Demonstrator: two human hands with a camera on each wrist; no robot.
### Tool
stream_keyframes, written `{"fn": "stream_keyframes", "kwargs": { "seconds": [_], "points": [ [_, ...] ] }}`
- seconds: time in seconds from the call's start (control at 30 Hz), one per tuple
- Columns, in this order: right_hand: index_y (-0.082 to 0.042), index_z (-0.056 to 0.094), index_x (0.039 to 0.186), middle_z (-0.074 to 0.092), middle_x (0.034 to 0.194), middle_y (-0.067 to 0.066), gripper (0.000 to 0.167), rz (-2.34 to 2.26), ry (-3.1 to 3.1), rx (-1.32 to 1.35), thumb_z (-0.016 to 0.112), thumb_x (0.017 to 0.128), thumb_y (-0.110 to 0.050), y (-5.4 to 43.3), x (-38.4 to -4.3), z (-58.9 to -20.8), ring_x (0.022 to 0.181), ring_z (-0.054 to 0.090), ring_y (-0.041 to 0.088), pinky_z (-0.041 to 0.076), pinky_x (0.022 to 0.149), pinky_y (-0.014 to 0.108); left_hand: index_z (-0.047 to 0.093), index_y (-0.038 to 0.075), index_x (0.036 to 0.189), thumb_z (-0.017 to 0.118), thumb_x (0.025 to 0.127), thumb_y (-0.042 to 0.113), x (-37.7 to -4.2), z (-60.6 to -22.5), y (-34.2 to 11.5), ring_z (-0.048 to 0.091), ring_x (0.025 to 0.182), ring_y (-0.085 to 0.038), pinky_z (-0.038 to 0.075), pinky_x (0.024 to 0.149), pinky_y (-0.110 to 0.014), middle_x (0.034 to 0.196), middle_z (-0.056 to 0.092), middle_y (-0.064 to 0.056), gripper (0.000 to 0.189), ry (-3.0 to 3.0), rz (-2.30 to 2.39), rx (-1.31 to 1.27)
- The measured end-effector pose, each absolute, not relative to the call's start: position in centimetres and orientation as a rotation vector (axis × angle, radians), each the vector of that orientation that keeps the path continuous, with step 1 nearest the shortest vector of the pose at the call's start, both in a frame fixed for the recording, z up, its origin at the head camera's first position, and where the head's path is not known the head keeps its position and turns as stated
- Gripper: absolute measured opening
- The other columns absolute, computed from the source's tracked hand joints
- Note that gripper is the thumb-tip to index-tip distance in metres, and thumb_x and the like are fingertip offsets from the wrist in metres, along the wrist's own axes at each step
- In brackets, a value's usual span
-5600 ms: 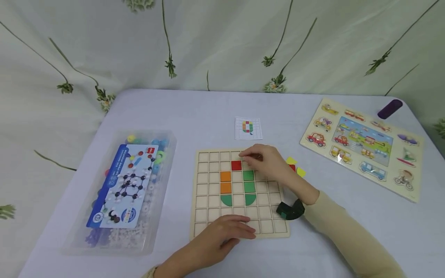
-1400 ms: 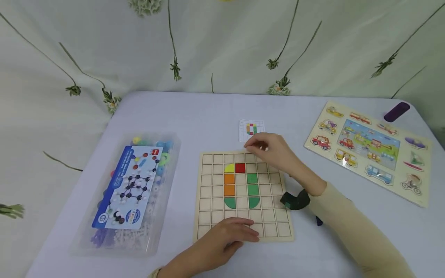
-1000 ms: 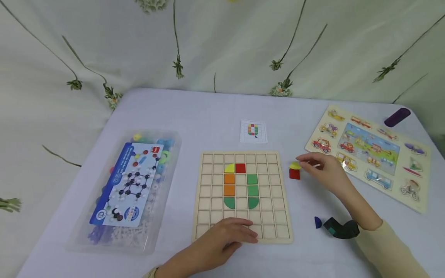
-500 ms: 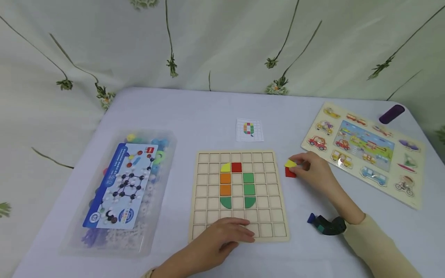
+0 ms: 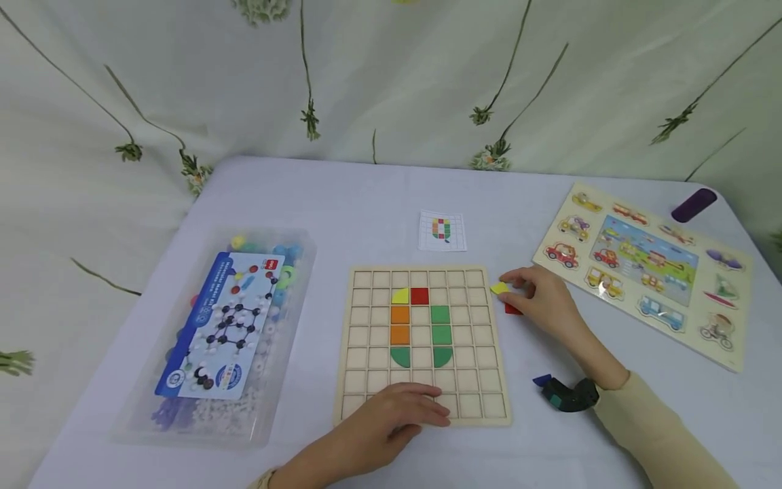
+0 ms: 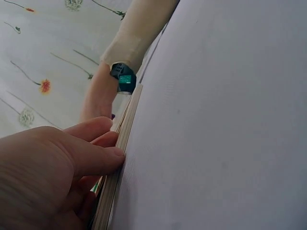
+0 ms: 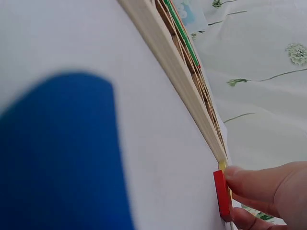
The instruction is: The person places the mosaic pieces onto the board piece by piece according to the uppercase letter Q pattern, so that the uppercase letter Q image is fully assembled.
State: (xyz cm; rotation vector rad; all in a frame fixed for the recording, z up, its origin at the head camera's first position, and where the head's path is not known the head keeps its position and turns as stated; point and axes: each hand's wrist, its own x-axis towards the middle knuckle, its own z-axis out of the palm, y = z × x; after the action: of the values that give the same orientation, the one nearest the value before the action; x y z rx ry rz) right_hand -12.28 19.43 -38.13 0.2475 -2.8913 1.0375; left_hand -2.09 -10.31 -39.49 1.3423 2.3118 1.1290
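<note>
My right hand (image 5: 544, 299) pinches a yellow quarter-round tile (image 5: 499, 288) just off the right edge of the wooden grid board (image 5: 475, 356). Beside it, partly under the fingers, lies a red square tile (image 5: 513, 309); the right wrist view shows that red tile (image 7: 222, 195) close by the thumb. My left hand (image 5: 391, 421) rests on the board's front edge, fingers relaxed, with the thumb (image 6: 103, 160) against the rim. Set into the board are another yellow quarter-round (image 5: 400, 296), a red square (image 5: 419, 296), two orange squares (image 5: 400, 324) and several green tiles (image 5: 441, 324).
A small pattern card (image 5: 442, 231) lies behind the board. To the left stands a clear box with a molecular model kit card (image 5: 220, 326). A vehicle puzzle (image 5: 647, 272) and a purple cylinder (image 5: 694, 205) lie at right. A dark blue piece (image 5: 542, 380) lies near my right wrist camera (image 5: 571, 395).
A yellow quarter-round came onto the board left of the red square. My right hand then went right to the loose tiles and now draws another yellow one toward the board. Left hand stays.
</note>
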Motion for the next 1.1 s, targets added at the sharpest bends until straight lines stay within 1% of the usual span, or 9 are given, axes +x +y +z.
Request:
{"fn": "stream_keyframes", "kwargs": {
  "seconds": [0.27, 0.47, 0.67, 0.83, 0.87, 0.93, 1.07, 1.1],
  "points": [
    [0.000, 0.065, 0.098, 0.057, 0.086, 0.010, 0.022, 1.038, -2.888, 0.221, 0.074, 0.078, -0.004, 19.1, -12.3, -38.1, 0.069, 0.045, 0.022, 0.036, 0.057, 0.032, 0.070, 0.012, 0.110, 0.066, 0.078, -0.010, -2.1, -39.7, -10.2, 0.042, 0.123, -0.008, 0.035, 0.101, -0.027, 0.116, 0.061, 0.011, 0.039, 2.307, 1.142, 1.340],
    [-0.003, 0.059, 0.097, 0.057, 0.085, 0.009, 0.022, 1.093, -2.874, 0.196, 0.072, 0.080, 0.000, 19.0, -12.3, -38.4, 0.072, 0.047, 0.023, 0.039, 0.061, 0.032, 0.069, 0.012, 0.111, 0.066, 0.079, -0.010, -2.1, -39.7, -10.3, 0.042, 0.123, -0.008, 0.035, 0.101, -0.028, 0.117, 0.061, 0.012, 0.039, 2.303, 1.145, 1.335],
    [-0.002, 0.061, 0.096, 0.058, 0.081, 0.008, 0.018, 1.104, -2.873, 0.199, 0.071, 0.080, 0.001, 18.9, -12.3, -38.3, 0.072, 0.051, 0.022, 0.043, 0.062, 0.031, 0.069, 0.013, 0.112, 0.066, 0.080, -0.010, -2.0, -39.6, -10.3, 0.041, 0.123, -0.007, 0.035, 0.101, -0.029, 0.117, 0.060, 0.013, 0.040, 2.293, 1.152, 1.304],
    [-0.002, 0.065, 0.093, 0.059, 0.076, 0.005, 0.012, 1.124, -2.867, 0.175, 0.070, 0.082, -0.002, 19.2, -12.3, -37.6, 0.069, 0.050, 0.020, 0.039, 0.053, 0.026, 0.069, 0.013, 0.112, 0.066, 0.079, -0.010, -2.0, -39.6, -10.2, 0.042, 0.123, -0.007, 0.036, 0.101, -0.029, 0.117, 0.060, 0.013, 0.040, 2.296, 1.151, 1.304],
    [-0.003, 0.066, 0.094, 0.059, 0.076, 0.005, 0.011, 1.151, -2.864, 0.170, 0.069, 0.083, -0.003, 19.3, -12.3, -37.4, 0.070, 0.049, 0.020, 0.038, 0.052, 0.025, 0.069, 0.013, 0.111, 0.066, 0.079, -0.010, -2.0, -39.6, -10.2, 0.042, 0.123, -0.007, 0.036, 0.101, -0.029, 0.117, 0.060, 0.013, 0.040, 2.297, 1.150, 1.304],
    [-0.002, 0.066, 0.095, 0.061, 0.079, 0.006, 0.009, 1.219, -2.859, 0.168, 0.067, 0.086, -0.005, 19.3, -12.4, -37.0, 0.072, 0.050, 0.021, 0.040, 0.055, 0.024, 0.070, 0.013, 0.111, 0.066, 0.079, -0.011, -1.9, -39.6, -10.3, 0.042, 0.123, -0.008, 0.036, 0.101, -0.028, 0.117, 0.060, 0.012, 0.040, 2.302, 1.147, 1.305],
    [0.000, 0.064, 0.098, 0.064, 0.092, 0.011, 0.010, 1.417, -2.812, 0.187, 0.063, 0.089, -0.005, 19.2, -12.7, -36.2, 0.081, 0.057, 0.023, 0.049, 0.070, 0.020, 0.070, 0.013, 0.110, 0.066, 0.079, -0.010, -2.0, -39.6, -10.3, 0.042, 0.123, -0.008, 0.036, 0.101, -0.028, 0.116, 0.061, 0.012, 0.039, 2.306, 1.145, 1.311],
    [0.001, 0.063, 0.099, 0.064, 0.094, 0.012, 0.011, 1.473, -2.796, 0.194, 0.062, 0.089, -0.004, 19.2, -12.7, -36.0, 0.083, 0.059, 0.023, 0.050, 0.071, 0.020, 0.070, 0.013, 0.110, 0.066, 0.079, -0.010, -2.0, -39.6, -10.3, 0.042, 0.123, -0.007, 0.035, 0.101, -0.028, 0.116, 0.061, 0.012, 0.039, 2.306, 1.143, 1.314]
  ]
}}
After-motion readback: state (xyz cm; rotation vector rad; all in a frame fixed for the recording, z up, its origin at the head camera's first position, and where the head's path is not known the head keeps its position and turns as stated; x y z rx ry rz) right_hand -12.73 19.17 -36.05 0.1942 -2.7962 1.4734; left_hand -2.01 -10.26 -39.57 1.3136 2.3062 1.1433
